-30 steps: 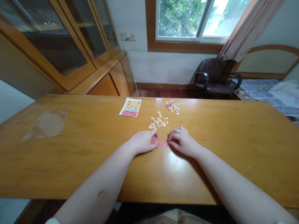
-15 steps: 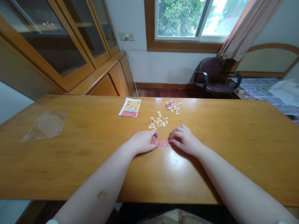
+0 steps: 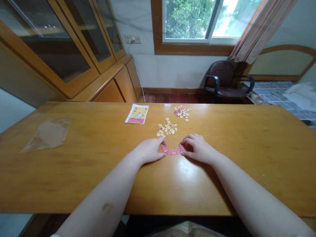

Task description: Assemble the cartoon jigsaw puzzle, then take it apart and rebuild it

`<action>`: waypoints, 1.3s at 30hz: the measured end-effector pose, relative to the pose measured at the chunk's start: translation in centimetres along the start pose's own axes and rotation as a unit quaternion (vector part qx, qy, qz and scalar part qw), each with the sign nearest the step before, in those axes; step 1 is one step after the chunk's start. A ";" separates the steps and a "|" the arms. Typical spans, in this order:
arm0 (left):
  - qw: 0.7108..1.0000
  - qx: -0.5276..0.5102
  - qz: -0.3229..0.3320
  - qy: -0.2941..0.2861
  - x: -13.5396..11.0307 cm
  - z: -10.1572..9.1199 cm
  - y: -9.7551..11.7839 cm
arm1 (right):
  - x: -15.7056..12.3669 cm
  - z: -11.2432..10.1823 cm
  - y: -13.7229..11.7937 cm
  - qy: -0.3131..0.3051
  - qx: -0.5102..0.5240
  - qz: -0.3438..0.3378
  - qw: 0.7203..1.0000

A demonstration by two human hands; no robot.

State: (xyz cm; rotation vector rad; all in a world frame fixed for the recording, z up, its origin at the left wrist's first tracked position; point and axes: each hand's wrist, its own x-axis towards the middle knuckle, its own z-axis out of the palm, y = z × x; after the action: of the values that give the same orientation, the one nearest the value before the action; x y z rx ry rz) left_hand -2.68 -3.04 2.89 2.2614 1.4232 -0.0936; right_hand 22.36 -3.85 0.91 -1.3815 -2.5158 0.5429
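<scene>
A strip of joined pink jigsaw pieces (image 3: pixel 172 151) lies flat on the wooden bench (image 3: pixel 247 184), its left end turned away from the person in a short corner. The left hand (image 3: pixel 149 150) is closed in a narrow grip on that corner, and the right hand (image 3: pixel 198 149) is curved narrowly over the strip's right end. Loose yellow puzzle pieces (image 3: pixel 167 129) are scattered just beyond the strip, with pink-and-white pieces (image 3: pixel 182 113) farther back, a printed picture card (image 3: pixel 136 114) to their left and a clear plastic bag (image 3: pixel 46 134) well apart at the left.
</scene>
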 end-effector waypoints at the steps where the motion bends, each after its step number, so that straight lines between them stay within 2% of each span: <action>1: 1.000 -0.001 0.000 0.000 0.0 0.0 0.0 | 0.0 0.0 0.0 -0.001 0.002 0.000 1.000; 19: 1.000 -0.006 0.011 -0.029 -0.3 -0.4 0.1 | 0.0 0.2 -0.5 -0.016 0.027 -0.026 0.999; 25: 0.999 -0.017 0.015 -0.032 -0.2 -0.8 -0.1 | 0.0 0.1 -0.1 -0.002 0.030 -0.016 0.999; 39: 0.999 -0.005 0.016 -0.034 -0.2 -0.6 0.2 | 0.1 0.2 -0.2 -0.017 0.031 -0.016 0.999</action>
State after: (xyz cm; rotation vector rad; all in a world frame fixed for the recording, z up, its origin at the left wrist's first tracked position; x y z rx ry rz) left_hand -2.76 -3.02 3.57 2.2503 1.3503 -0.1506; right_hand 22.09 -3.94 0.84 -1.3183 -2.5197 0.6385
